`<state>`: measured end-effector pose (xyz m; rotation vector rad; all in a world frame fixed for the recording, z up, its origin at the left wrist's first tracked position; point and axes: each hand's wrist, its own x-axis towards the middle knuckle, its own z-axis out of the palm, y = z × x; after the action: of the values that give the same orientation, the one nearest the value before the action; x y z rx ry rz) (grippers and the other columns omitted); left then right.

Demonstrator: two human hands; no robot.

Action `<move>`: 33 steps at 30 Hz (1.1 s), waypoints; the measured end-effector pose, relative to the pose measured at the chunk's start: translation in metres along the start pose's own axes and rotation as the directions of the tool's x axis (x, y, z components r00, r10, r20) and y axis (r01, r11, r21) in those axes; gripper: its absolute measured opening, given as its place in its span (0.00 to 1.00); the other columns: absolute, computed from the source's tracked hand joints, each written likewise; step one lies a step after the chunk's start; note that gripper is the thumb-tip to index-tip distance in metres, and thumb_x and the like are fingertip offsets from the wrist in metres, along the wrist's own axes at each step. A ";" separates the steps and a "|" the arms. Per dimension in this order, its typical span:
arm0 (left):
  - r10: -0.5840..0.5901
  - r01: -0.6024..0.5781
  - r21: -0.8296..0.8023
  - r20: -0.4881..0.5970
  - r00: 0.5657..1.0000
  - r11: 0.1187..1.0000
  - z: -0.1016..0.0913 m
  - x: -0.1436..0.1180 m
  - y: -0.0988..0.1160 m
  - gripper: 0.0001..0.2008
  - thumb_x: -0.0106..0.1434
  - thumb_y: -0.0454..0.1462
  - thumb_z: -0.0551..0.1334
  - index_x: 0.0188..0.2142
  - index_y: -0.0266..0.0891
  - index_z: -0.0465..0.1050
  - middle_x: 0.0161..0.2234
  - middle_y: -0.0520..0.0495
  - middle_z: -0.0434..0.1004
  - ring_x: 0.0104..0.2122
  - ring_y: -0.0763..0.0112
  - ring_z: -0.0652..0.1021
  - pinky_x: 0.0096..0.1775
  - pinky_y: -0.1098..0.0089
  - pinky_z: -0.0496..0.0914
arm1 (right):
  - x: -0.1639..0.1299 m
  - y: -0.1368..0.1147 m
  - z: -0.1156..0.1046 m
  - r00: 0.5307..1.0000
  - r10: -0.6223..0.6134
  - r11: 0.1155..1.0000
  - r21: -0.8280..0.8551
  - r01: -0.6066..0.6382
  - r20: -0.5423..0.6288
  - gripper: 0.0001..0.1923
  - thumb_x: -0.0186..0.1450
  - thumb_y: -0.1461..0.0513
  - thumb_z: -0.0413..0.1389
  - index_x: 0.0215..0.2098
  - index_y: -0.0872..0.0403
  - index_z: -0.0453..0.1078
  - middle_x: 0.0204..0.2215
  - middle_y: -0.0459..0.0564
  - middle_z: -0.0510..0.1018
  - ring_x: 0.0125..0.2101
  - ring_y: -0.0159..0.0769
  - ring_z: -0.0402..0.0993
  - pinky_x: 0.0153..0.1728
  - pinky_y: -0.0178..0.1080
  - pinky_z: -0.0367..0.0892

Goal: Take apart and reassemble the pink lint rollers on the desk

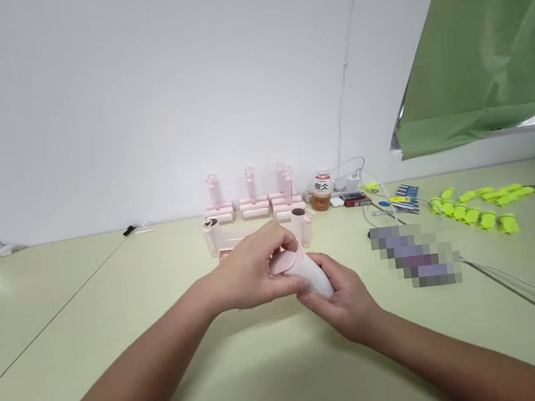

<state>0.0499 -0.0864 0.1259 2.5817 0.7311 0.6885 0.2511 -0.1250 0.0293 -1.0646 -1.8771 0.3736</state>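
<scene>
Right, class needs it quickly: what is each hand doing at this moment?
Left hand: closed on the pink roller piece, gripping its upper end.
Right hand: closed around the same piece's lower end.

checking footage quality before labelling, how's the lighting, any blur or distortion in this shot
Head view: even, soft light with only faint shadows under the left hand and right hand gripping the pale pink plastic tube; a pixelated patch hides something on the pale green table; wide-angle bending curves the table's far edge; the yellow-green plastic pieces look slightly soft.
</scene>
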 end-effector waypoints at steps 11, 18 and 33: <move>0.054 -0.059 0.035 0.143 0.988 0.998 -0.009 -0.004 0.002 0.20 0.55 0.46 0.68 0.31 0.41 0.57 0.30 0.54 0.62 0.28 0.74 0.62 0.28 0.72 0.58 | 0.002 -0.005 -0.016 0.907 -0.418 0.886 -0.239 0.397 -0.043 0.21 0.65 0.56 0.57 0.54 0.53 0.62 0.34 0.52 0.75 0.31 0.39 0.71 0.29 0.38 0.67; 0.125 -0.122 -0.031 0.087 0.988 0.992 -0.001 -0.004 -0.004 0.21 0.55 0.46 0.68 0.30 0.41 0.56 0.29 0.54 0.63 0.28 0.74 0.62 0.28 0.72 0.58 | 0.005 -0.007 -0.025 0.873 -0.486 0.841 -0.294 0.454 -0.041 0.20 0.65 0.56 0.56 0.52 0.55 0.63 0.31 0.52 0.73 0.28 0.38 0.68 0.26 0.37 0.64; 0.247 -0.257 0.021 -0.362 0.899 0.966 0.042 -0.006 0.005 0.13 0.58 0.29 0.60 0.29 0.41 0.54 0.26 0.54 0.58 0.26 0.74 0.62 0.27 0.72 0.57 | 0.001 -0.003 -0.021 0.935 -0.130 0.992 -0.040 0.123 -0.331 0.18 0.64 0.52 0.56 0.48 0.53 0.67 0.32 0.49 0.76 0.28 0.36 0.71 0.27 0.36 0.67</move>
<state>0.0699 -0.1023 0.0922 2.5767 0.4841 1.2732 0.2661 -0.1293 0.0433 -0.9470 -1.6361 0.0923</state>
